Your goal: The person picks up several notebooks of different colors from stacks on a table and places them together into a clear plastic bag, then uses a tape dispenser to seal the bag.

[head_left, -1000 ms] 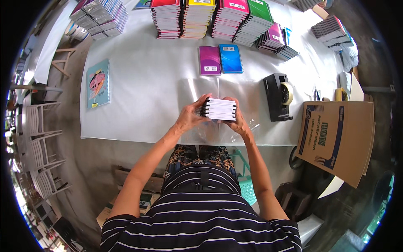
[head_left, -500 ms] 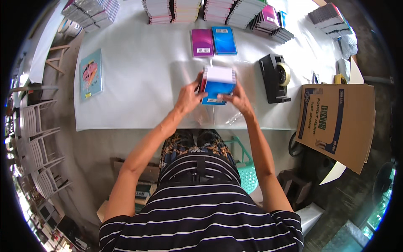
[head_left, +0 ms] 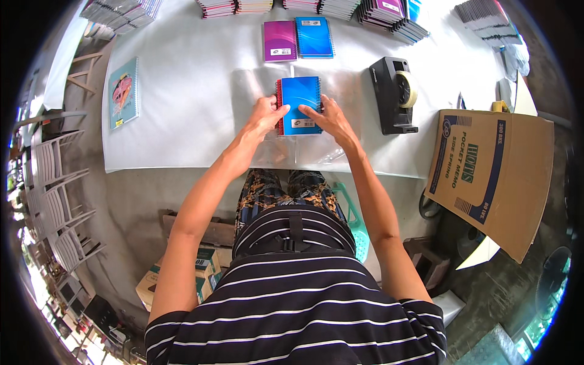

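Note:
A blue spiral notebook [head_left: 299, 100] lies cover up on top of a small stack, with the red spiral edge of another notebook [head_left: 280, 109] showing along its left side. My left hand [head_left: 267, 114] is closed on the stack's left edge, thumb on the cover. On the right edge my right hand [head_left: 330, 119] grips it the same way, its thumb over the lower part of the cover. Clear plastic film [head_left: 255, 91] spreads on the table under the stack. Just beyond lie a purple notebook [head_left: 280, 41] and a blue notebook [head_left: 315, 38] side by side.
A black tape dispenser [head_left: 392, 103] stands to the right, with an open cardboard box [head_left: 486, 176] past it. Several notebook stacks [head_left: 389, 15] line the far edge of the white table [head_left: 182, 121]. A teal notebook [head_left: 124, 94] lies at far left.
The stack was tilted up with its white page edges showing; now it lies flatter, blue cover facing up. Both hands have stayed on its sides. The view has shifted a little.

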The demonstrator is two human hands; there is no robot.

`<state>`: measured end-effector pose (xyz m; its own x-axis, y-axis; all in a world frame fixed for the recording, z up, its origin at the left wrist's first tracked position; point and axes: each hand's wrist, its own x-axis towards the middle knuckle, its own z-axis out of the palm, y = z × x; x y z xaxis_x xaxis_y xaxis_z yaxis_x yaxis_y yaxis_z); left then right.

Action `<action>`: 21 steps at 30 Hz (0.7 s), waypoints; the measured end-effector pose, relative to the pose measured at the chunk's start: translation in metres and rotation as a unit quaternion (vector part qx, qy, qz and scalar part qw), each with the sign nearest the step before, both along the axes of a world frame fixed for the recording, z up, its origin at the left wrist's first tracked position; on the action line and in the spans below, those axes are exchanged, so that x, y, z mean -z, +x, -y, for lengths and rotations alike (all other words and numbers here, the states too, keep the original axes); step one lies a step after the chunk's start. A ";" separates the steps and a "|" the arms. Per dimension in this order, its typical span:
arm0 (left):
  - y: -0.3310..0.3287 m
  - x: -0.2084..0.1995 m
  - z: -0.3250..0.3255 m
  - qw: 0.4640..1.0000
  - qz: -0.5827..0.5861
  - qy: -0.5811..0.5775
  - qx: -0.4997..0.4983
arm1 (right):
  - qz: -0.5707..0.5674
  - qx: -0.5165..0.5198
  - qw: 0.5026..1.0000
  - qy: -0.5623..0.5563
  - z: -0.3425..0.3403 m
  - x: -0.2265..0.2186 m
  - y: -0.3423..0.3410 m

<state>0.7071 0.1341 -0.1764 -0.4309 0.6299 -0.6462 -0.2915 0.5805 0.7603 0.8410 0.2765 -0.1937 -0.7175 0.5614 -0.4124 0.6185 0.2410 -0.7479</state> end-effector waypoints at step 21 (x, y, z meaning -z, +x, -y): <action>-0.022 0.024 0.037 0.990 0.091 0.065 -0.086 | 0.174 0.201 0.918 0.295 0.004 0.019 0.095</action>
